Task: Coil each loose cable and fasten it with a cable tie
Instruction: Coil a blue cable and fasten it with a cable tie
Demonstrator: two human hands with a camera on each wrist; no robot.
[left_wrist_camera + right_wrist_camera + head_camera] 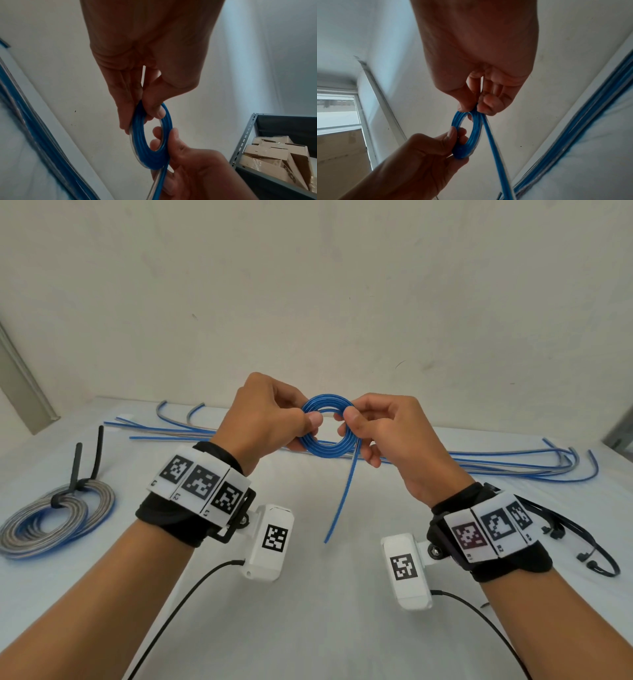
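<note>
A small blue cable coil (327, 428) hangs in the air over the table between both hands. My left hand (270, 419) pinches its left side between thumb and fingers. My right hand (380, 426) pinches the right side. A loose blue tail (342, 494) of the cable dangles from the coil toward me. In the left wrist view the coil (150, 142) sits between my left hand (144, 108) above and the right hand (188, 162) below. In the right wrist view my right hand (479, 104) grips the top of the coil (467, 134) and the left hand (436, 146) its bottom.
Several loose blue and silver cables (496, 465) lie across the back of the white table (329, 611). Two tied coils (58, 517) with black ties (87, 463) rest at the left. Spare black cable ties (582, 546) lie at the right. A shelf with cardboard boxes (278, 155) stands beside the table.
</note>
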